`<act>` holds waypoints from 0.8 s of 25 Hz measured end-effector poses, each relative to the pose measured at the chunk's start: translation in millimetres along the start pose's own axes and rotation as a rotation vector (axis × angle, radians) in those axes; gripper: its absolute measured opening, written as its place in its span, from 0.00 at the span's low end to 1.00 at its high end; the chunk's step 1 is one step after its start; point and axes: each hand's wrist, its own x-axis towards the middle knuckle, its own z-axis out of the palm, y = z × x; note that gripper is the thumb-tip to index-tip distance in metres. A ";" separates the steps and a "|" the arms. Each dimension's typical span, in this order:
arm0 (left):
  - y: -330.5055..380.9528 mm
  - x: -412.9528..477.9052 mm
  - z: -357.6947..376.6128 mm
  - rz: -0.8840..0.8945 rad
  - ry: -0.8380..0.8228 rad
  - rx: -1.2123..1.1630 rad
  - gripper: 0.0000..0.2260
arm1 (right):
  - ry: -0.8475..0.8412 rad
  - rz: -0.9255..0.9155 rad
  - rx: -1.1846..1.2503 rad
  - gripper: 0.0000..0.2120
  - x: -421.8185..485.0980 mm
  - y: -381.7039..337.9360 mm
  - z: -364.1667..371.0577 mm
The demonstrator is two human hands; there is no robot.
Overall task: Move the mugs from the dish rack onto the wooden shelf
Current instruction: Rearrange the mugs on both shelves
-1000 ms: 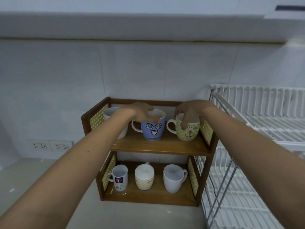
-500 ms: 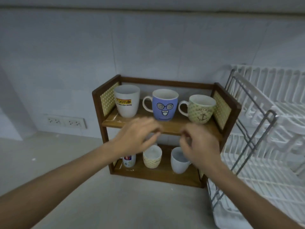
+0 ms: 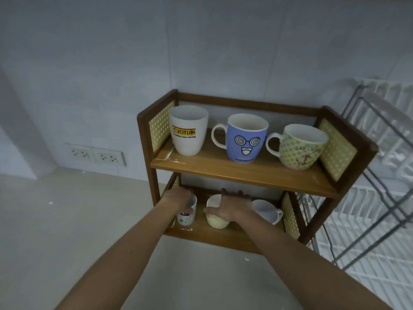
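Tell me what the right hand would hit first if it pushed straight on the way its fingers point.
The right hand already rests on the yellow-patterned mug on the lower shelf. Pushed on, it would probably shove that mug toward the wall behind the shelf; depth there is unclear.

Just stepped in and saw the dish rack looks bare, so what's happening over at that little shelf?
A person is reaching into the lower tier of the wooden shelf. The left hand is on the small white mug at the left, and the right hand has its grip over the yellow patterned mug in the middle. A plain white mug sits untouched beside them. Three mugs already stand on the top tier, and the dish rack shows none.
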 end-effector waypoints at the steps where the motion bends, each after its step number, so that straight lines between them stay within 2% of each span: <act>1: -0.1 3.9 0.3 -0.016 0.004 -0.006 0.26 | -0.006 -0.013 -0.001 0.48 7.1 -3.1 6.0; 4: -1.8 8.8 2.4 -0.007 0.017 -0.016 0.26 | -0.037 -0.108 0.064 0.44 20.6 -0.5 8.5; 10: -10.4 9.2 6.8 0.064 0.062 -0.103 0.28 | -0.184 -0.482 -0.007 0.36 27.9 25.0 -18.3; 12: -12.5 9.8 8.2 0.071 0.069 -0.146 0.28 | -0.133 -0.479 -0.015 0.35 27.5 29.0 -16.3; 15: -15.0 12.2 10.4 0.076 0.055 -0.190 0.29 | 0.018 -0.302 -0.098 0.36 26.7 27.7 -6.8; 20: -19.9 16.1 11.0 0.093 0.033 -0.234 0.31 | 0.011 -0.315 -0.053 0.38 27.6 27.4 -2.4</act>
